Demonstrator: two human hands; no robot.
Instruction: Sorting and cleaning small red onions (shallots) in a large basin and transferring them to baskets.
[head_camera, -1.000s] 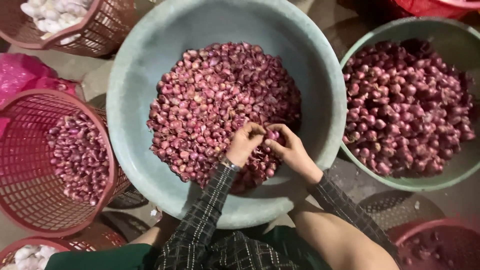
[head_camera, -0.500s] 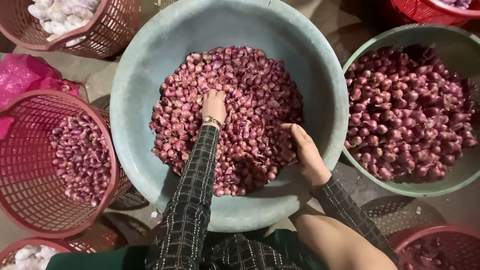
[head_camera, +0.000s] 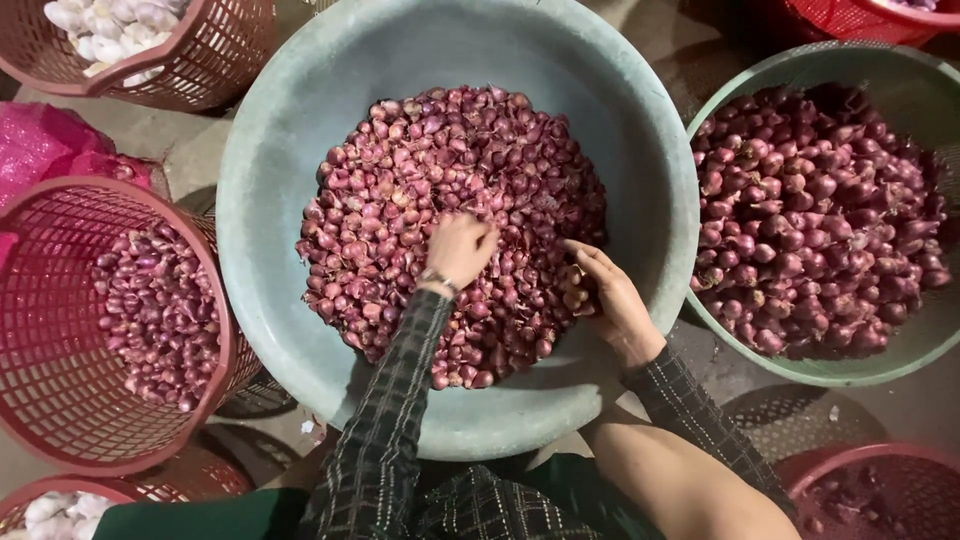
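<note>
From my remote seat, the left hand (head_camera: 460, 250) sat curled, grip narrow, buried in the heap of shallots (head_camera: 440, 180) filling the big grey basin (head_camera: 290, 330). The right hand (head_camera: 605, 295) cupped a few bulbs at the heap's edge, just beside that left grip. My worry was loose papery skins (slippery stuff) letting bulbs slip from the cupped grip, or a hasty scoop flicking some over the rim toward the red basket (head_camera: 60, 420).
</note>
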